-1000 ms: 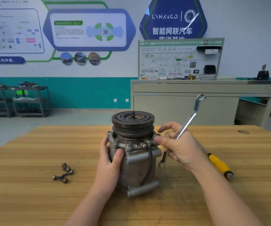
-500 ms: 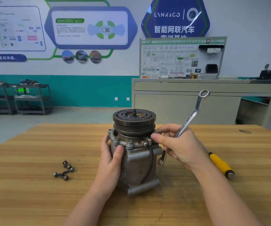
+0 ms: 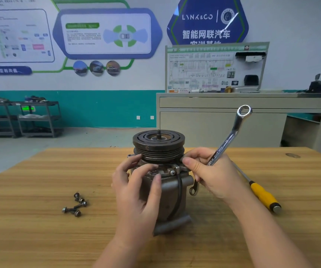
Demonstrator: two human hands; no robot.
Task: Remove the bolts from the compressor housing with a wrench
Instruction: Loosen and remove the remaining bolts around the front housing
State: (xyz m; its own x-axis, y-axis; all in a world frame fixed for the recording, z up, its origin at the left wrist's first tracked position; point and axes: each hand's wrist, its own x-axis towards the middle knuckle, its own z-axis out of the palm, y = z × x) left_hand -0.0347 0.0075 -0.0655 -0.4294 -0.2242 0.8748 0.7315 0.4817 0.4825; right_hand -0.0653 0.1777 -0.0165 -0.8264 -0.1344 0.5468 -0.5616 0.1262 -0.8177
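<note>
Several freed bolts (image 3: 75,205) were seen laid on the counter (image 3: 30,219) beside the compressor housing (image 3: 167,190), while the wrench (image 3: 227,140) was clasped in the right grip (image 3: 211,175), the left grip (image 3: 136,188) loosely fingering the flange, more apparently left.

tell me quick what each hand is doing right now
Left hand: fingers curled at the grey metal compressor housing flange; whether it pinches a bolt cannot be told.
Right hand: holds the silver double-ended ring wrench, not on a bolt.
</note>
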